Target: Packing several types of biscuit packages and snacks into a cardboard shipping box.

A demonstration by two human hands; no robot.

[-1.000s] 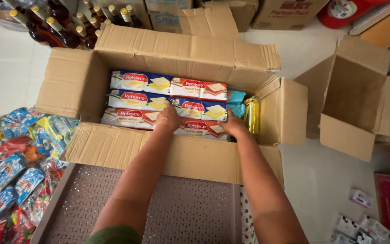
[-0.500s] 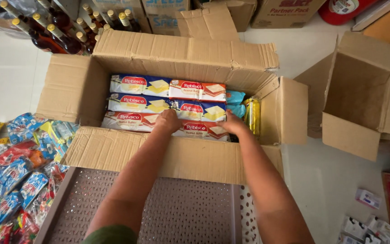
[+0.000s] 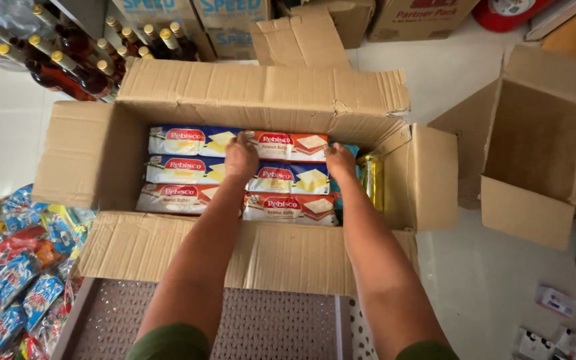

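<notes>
Both hands are down inside the big open brown cardboard box [image 3: 95, 157]. Her or his left hand [image 3: 241, 157] rests fingers-curled on the left end of a red and white snack packet [image 3: 291, 145] in the far row; the right hand [image 3: 341, 160] grips that packet's right end. Blue and yellow packets [image 3: 191, 141] lie just left of the left hand. Beyond the right hand stands an empty brown carton [image 3: 535, 153], well apart.
</notes>
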